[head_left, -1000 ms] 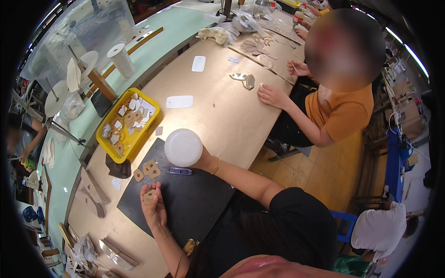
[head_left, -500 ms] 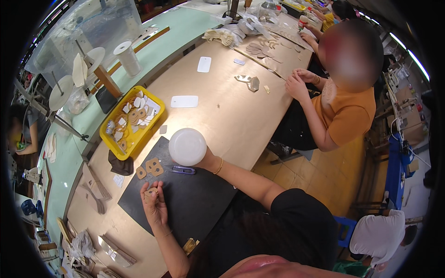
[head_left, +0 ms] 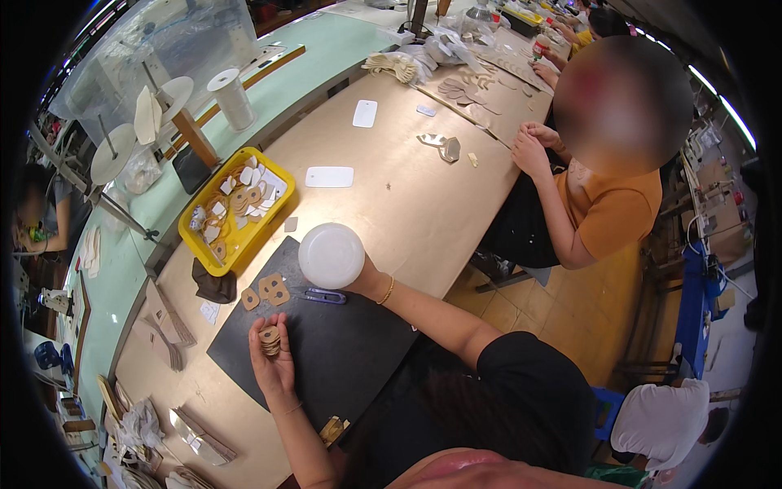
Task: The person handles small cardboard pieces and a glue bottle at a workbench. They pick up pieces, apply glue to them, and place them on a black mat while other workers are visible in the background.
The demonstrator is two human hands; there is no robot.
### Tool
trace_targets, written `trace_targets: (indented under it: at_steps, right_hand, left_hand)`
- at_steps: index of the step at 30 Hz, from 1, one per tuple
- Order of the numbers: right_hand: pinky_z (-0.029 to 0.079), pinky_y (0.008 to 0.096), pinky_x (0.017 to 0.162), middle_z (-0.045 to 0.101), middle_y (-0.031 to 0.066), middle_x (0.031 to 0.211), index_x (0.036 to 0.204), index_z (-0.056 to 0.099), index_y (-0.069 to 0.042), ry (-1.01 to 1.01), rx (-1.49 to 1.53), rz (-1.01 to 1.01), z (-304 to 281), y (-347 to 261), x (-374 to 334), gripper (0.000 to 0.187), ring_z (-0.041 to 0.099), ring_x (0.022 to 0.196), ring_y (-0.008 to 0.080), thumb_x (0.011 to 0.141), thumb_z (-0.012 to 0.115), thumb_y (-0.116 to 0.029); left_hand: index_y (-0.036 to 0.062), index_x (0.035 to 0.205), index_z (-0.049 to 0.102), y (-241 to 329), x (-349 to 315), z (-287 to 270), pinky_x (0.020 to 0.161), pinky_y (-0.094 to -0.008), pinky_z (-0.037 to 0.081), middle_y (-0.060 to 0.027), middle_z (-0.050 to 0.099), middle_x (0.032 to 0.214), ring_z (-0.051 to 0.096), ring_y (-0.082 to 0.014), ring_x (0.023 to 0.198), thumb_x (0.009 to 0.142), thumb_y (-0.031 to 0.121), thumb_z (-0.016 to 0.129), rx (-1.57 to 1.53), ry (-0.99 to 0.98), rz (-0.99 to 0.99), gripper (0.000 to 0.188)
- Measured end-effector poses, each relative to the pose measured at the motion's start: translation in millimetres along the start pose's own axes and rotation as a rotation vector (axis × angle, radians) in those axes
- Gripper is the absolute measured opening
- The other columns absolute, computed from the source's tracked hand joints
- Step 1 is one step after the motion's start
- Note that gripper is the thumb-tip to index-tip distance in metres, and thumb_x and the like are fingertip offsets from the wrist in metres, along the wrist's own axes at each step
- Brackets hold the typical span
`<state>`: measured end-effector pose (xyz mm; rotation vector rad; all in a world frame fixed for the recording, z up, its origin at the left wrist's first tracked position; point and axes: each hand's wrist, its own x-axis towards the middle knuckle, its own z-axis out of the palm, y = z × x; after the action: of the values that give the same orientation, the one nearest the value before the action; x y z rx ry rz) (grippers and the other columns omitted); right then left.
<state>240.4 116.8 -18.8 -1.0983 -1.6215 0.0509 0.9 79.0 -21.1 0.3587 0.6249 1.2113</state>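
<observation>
My left hand [head_left: 278, 368] is closed round a small stack of tan pieces with dark round centres [head_left: 270, 337], its fingers curled up along the side. In my right hand [head_left: 371, 281] is a white, round, translucent container [head_left: 331, 256], seen end-on and hiding most of the fingers. Both hands are above a black mat [head_left: 342, 350]. More tan pieces with round holes [head_left: 274, 290] lie flat at the mat's far left part. Beside them, just below the container, lies a slim purple hand tool with a slot [head_left: 324, 296].
Beyond the mat stands a yellow tray [head_left: 241, 244] of mixed cut pieces. A dark cloth [head_left: 213, 281] lies by its near corner. White cards [head_left: 329, 177] rest on the table. A co-worker in orange [head_left: 611, 208] sits at right. Stacked strips [head_left: 199, 438] lie at lower left.
My left hand has turned slightly, so the stack shows more of its top and layered side. The container stays in my right hand. The whole view has shifted a little.
</observation>
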Motion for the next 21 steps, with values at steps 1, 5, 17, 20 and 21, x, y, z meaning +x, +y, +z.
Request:
trace_targets:
  at_steps: [1,5,17,20,21]
  right_hand:
    - [0.052,0.0329,0.078,0.061,0.0125,0.100,0.108,0.055,-0.001,-0.023,0.036,0.055,0,0,0,0.052,0.064,0.091,0.0252,0.067,0.081,-0.018]
    - [0.052,0.0332,0.079,0.062,0.0124,0.101,0.108,0.055,-0.002,-0.032,0.024,0.049,0,2,-1,0.051,0.064,0.093,0.0254,0.067,0.080,-0.018]
    - [0.051,0.0337,0.084,0.065,0.0123,0.105,0.113,0.056,-0.003,-0.037,-0.022,0.024,2,8,-7,0.053,0.064,0.097,0.0234,0.069,0.079,-0.023]
    - [0.050,0.0334,0.085,0.065,0.0111,0.105,0.112,0.057,-0.003,-0.045,-0.051,-0.021,2,10,-8,0.051,0.064,0.098,0.0229,0.070,0.078,-0.023]
    - [0.050,0.0334,0.085,0.065,0.0106,0.106,0.112,0.057,-0.004,-0.052,-0.116,-0.078,2,11,-8,0.050,0.063,0.098,0.0228,0.071,0.078,-0.023]
  left_hand:
    - [-0.0031,0.113,0.051,0,0,0,0.095,-0.0337,0.051,-0.0221,0.056,0.113,0.055,-0.0343,0.113,0.095,0.018,0.051,-0.002,0.002,-0.001,0.028]
    - [-0.0026,0.115,0.050,1,1,0,0.095,-0.0342,0.051,-0.0224,0.056,0.114,0.055,-0.0341,0.113,0.095,0.014,0.050,0.004,0.014,0.000,0.026]
    - [-0.0014,0.116,0.049,2,0,-2,0.096,-0.0342,0.050,-0.0217,0.056,0.115,0.055,-0.0346,0.113,0.090,0.009,0.056,-0.004,0.020,0.025,0.028]
    - [-0.0012,0.115,0.049,2,-1,-3,0.095,-0.0338,0.051,-0.0213,0.056,0.115,0.054,-0.0350,0.114,0.089,0.007,0.056,-0.003,0.018,0.019,0.028]
    - [-0.0013,0.115,0.049,1,0,-3,0.095,-0.0337,0.051,-0.0213,0.056,0.115,0.054,-0.0350,0.114,0.089,0.007,0.056,0.003,0.008,0.017,0.028]
